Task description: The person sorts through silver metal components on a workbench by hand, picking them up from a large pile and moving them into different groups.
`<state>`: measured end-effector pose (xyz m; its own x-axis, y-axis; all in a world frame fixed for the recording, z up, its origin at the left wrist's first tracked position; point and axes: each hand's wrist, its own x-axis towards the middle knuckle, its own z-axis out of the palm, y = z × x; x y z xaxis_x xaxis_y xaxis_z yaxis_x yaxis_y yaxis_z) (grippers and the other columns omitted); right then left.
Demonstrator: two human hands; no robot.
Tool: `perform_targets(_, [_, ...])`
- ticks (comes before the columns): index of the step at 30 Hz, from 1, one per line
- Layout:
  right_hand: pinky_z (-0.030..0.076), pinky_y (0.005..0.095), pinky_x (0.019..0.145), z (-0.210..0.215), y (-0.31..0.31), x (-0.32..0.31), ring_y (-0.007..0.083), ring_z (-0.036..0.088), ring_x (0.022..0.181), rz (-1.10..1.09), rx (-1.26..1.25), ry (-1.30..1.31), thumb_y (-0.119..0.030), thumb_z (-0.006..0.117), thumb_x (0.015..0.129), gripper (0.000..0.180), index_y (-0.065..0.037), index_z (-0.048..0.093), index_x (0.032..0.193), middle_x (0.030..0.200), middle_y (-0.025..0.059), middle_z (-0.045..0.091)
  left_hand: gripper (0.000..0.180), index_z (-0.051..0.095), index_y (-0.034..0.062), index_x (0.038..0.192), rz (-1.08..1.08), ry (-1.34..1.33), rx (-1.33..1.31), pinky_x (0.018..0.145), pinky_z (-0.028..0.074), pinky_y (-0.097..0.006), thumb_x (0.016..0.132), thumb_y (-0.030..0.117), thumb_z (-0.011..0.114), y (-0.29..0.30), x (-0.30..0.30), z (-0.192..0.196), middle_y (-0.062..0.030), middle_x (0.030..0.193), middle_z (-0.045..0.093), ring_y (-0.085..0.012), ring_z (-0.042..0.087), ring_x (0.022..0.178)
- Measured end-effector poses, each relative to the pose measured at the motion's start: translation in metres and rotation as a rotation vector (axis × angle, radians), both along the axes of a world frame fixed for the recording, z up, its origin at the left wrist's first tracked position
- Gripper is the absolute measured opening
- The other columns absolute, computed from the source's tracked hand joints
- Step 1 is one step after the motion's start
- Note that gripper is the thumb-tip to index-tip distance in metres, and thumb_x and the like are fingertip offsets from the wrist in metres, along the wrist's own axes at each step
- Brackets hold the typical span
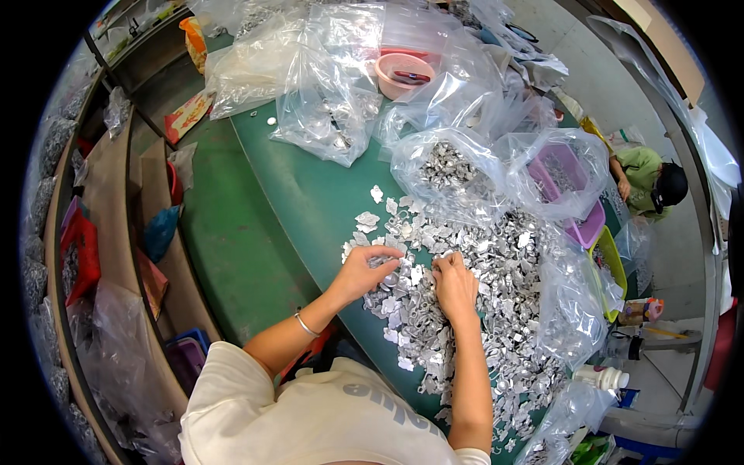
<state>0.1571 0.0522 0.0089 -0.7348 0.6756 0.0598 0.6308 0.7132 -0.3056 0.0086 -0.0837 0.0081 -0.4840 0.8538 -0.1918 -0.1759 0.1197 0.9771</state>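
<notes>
One green counter (pixel 298 198) is heaped with silver pieces (pixel 508 298), too many to be counted. One pink bowl (pixel 389 87) is set at the far end. The left hand (pixel 363 273) is held at their edge, thumb and fingers parted; whether pieces are gripped by the right hand (pixel 456 287), bent onto them, cannot be told.

Left fingers (pixel 385 252) and right fingers (pixel 450 260) curl over silvery pieces (pixel 508 325) (heaped) — green table (pixel 298 201) below.

The wearer's two hands (pixel 369 270) (pixel 456 285), one bracelet (pixel 307 325), one pink bowl (pixel 390 85) and uncountable metal pieces (pixel 508 333) show.
</notes>
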Motion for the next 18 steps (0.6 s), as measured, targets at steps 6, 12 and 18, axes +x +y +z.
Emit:
perform_targets(6, [0.044,0.0307,0.057,-0.015,0.016,0.011,0.0185,0.058,0.063,-0.045,-0.347,0.497,-0.009,0.06,0.082,0.006,-0.004,0.064,0.08,0.088,0.0082,0.062,0.017,0.068,0.0058,0.097,-0.001,-0.007,-0.006,0.041,0.037,-0.02,0.083,0.014,0.062,-0.002,0.0,0.0,0.0008,0.073,0.06,-0.0031,0.044,0.046])
perform_targets(12, [0.024,0.0192,0.037,-0.005,0.021,0.013,0.0066,0.042,0.05,-0.326,-1.411,1.094,-0.017,0.047,0.089,0.013,-0.007,0.049,0.081,0.081,0.0071,0.062,0.016,0.068,0.0055,0.096,0.0,-0.026,-0.013,0.041,0.037,-0.02,0.083,0.012,0.061,-0.004,0.001,-0.001,0.0011,0.071,0.059,-0.003,0.044,0.047])
perform_targets(18, [0.037,0.0274,0.046,-0.019,0.014,0.001,0.0128,0.05,0.055,-0.199,-0.512,0.504,-0.011,0.052,0.087,0.011,-0.004,0.06,0.086,0.075,0.0062,0.06,0.015,0.067,0.004,0.095,0.118,-0.05,0.055,0.04,0.036,-0.019,0.084,0.01,0.061,-0.007,-0.003,-0.007,0.0013,0.066,0.056,-0.0025,0.044,0.047])
